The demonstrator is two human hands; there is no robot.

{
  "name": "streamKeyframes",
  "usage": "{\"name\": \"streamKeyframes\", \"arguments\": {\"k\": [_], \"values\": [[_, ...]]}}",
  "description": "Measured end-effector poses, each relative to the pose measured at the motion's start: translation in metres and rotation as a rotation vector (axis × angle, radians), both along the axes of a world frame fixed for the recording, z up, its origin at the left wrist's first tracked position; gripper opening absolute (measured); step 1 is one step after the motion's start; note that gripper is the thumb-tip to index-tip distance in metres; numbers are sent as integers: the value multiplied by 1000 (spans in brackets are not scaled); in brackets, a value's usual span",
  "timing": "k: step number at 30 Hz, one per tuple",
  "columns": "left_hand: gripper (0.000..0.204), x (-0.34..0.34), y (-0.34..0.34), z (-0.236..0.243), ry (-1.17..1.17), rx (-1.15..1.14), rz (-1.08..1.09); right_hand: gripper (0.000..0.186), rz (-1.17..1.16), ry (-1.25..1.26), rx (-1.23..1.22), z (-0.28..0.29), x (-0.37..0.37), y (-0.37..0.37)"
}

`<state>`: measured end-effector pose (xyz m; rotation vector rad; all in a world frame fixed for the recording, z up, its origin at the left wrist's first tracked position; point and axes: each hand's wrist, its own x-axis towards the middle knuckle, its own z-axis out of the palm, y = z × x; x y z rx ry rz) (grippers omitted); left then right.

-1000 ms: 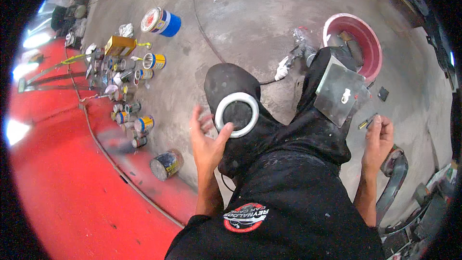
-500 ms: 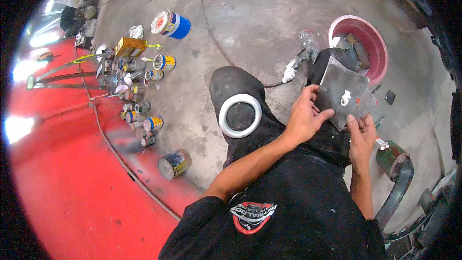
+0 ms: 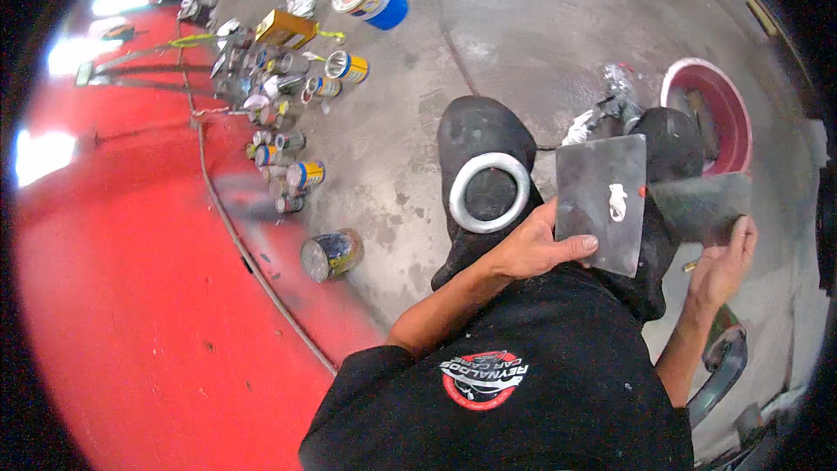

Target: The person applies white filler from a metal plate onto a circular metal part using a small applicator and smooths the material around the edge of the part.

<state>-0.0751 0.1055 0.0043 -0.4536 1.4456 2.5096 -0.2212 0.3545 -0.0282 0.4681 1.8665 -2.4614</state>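
My left hand (image 3: 536, 246) grips a flat grey plate (image 3: 586, 181) by its lower left corner, thumb on top and the other fingers hidden underneath. A dab of white paste (image 3: 617, 202) sits on the plate, and a small red dab (image 3: 643, 192) shows at its right edge. Between the thumb and fingers of my right hand (image 3: 724, 269) is a thin, dark, see-through spreader sheet (image 3: 704, 201), held beside the plate. A silvery-white ring (image 3: 459, 198) rests on my left thigh.
A pink tub (image 3: 744, 126) stands beyond my right knee. Several paint cans (image 3: 305, 174) line the red panel (image 3: 131, 296) on the left, with a larger dented can (image 3: 332, 255) nearer me. Farther off stands a blue-and-white bucket (image 3: 384, 10). A hose (image 3: 458, 57) crosses the floor.
My right hand has drawn the spreader sheet away from the plate to the right. The plate now lies flatter and more face-on. The whole view has shifted.
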Motion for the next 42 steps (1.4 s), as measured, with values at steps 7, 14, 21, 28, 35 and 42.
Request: {"name": "streamKeyframes", "arguments": {"k": [7, 14, 21, 28, 35, 42], "values": [[44, 12, -27, 21, 90, 363, 343, 33, 265, 104, 108, 17, -35, -49], [44, 39, -66, 21, 231, 191, 439, 52, 551, 217, 534, 59, -16, -92], [26, 39, -63, 20, 78, -71, 635, 33, 878, 1009, 668, 106, 19, -138], [26, 35, -54, 13, 95, -167, 635, 45, 1176, 1329, 959, 109, 36, -141], [27, 36, -50, 23, 113, -297, 569, 41, 1121, 1395, 1016, 101, 43, -147], [30, 42, -42, 40, 47, -397, 572, 47, 1163, 1309, 974, 92, 51, -147]]}}
